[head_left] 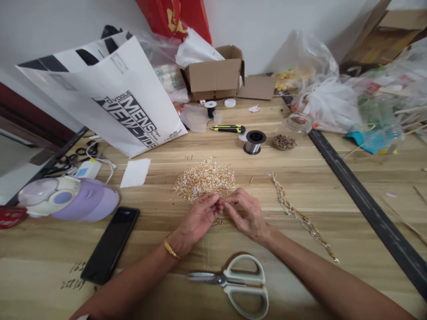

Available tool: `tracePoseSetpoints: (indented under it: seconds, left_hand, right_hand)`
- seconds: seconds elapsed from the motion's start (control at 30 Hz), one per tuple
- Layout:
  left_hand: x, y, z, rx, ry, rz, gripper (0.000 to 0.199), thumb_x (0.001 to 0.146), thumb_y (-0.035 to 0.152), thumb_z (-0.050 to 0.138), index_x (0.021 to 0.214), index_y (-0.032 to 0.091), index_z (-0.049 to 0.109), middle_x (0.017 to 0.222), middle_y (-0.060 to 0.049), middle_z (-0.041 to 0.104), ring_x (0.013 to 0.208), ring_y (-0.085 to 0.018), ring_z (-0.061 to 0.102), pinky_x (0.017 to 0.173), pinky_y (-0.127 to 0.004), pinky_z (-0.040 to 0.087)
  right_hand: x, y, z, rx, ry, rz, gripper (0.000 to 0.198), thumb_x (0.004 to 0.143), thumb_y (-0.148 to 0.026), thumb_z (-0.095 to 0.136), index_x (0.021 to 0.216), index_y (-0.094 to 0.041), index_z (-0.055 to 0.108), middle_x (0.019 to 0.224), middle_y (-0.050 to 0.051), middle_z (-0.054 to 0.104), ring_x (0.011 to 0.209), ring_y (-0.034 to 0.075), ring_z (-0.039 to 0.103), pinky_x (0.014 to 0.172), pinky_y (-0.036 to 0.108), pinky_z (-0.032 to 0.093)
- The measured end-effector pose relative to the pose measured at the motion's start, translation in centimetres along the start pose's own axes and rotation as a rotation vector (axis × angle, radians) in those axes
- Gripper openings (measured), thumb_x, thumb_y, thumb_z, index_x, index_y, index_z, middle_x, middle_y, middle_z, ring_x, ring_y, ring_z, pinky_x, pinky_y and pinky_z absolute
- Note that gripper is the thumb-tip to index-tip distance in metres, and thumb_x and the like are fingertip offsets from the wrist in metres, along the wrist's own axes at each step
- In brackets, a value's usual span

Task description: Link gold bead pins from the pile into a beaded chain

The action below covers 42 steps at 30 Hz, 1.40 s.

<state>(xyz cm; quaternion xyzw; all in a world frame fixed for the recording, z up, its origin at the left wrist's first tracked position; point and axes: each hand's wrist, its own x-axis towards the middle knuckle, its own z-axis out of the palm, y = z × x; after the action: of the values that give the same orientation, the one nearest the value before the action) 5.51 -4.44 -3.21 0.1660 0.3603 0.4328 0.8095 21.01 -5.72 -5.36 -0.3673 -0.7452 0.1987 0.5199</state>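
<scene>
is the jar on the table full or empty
Neither: the jar is partly filled. Small pieces lie at its bottom, with clear space above them.

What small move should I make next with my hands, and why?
Probably steady the left hand and ease the right hand gently: their fingertips meet just on the near side of the pile of small gold and pale pieces, and whatever they work on is too tiny to make out, so a light move seems safest.
</scene>
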Motion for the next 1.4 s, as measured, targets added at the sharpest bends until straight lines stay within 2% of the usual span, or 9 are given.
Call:
tracePoseSetpoints:
  seconds: [0.8, 1.23, 1.4]
  left_hand:
    - [0.02, -0.52, -0.12, 0.071, -0.015, 0.034, 0.019, 0.06, 0.018, 0.083, 0.068, 0.011, 0.067, 0.065, -0.001, 0.065, 0.062, -0.009, 0.059, 0.061, -0.021, 0.047]
    - [-0.15, -0.58, 0.22, 0.137, 0.002, 0.082, 0.021, 0.06, 0.02, 0.084, 0.068, 0.01, 0.068, 0.064, -0.001, 0.066, 0.061, -0.009, 0.058, 0.062, -0.021, 0.046]
    - [-0.4, -0.55, 0.49, 0.198, -0.004, 0.142, 0.02, 0.062, 0.022, 0.082, 0.068, 0.01, 0.067, 0.064, -0.002, 0.065, 0.061, -0.01, 0.057, 0.063, -0.022, 0.045]
  right_hand:
    - [-0.06, 0.06, 0.0, 0.001, -0.031, 0.038, 0.006, 0.089, -0.014, 0.054, 0.088, -0.019, 0.058, 0.075, 0.003, 0.06, 0.068, 0.014, 0.056, 0.062, 0.027, 0.047]
    - [-0.1, 0.08, 0.08, -0.002, -0.004, 0.038, 0.006, 0.089, -0.015, 0.054, 0.088, -0.019, 0.058, 0.075, 0.003, 0.059, 0.068, 0.014, 0.056, 0.062, 0.027, 0.046]
    - [-0.06, 0.01, 0.04, 0.002, -0.014, 0.058, 0.006, 0.089, -0.016, 0.054, 0.086, -0.019, 0.059, 0.074, 0.003, 0.059, 0.068, 0.014, 0.056, 0.062, 0.027, 0.047]
